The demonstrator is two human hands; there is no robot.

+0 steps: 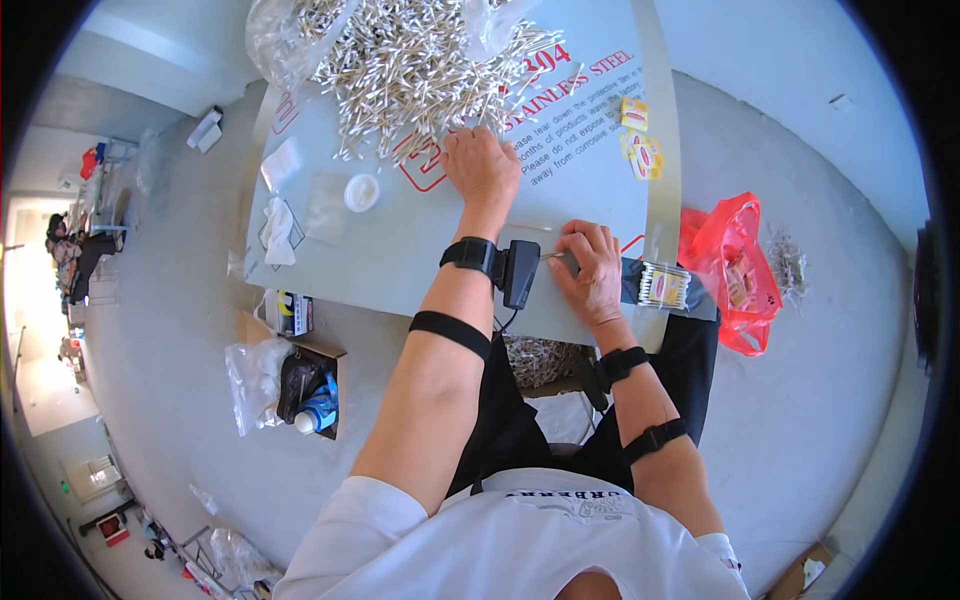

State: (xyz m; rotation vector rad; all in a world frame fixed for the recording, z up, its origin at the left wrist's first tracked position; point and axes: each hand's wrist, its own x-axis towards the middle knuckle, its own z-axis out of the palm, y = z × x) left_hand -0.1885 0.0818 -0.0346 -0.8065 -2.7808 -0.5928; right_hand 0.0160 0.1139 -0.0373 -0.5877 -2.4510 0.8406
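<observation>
- A cardboard box (300, 370) with bottles sits on the floor, below the table's (400, 255) near-left edge.
- A small white lid (361, 192) lies on the bare left stretch of the tabletop.
- The left hand (482, 165) lies palm down, fingers spread at the near fringe of the cotton swab heap (420, 70); whether it grips any cannot be told.
- The right hand (590, 270), near the front edge, pinches a few swabs (553, 256).
- A packed swab bundle (663, 285) lies just right of it.
- A red bag (735, 270) hangs past the table's right edge.
</observation>
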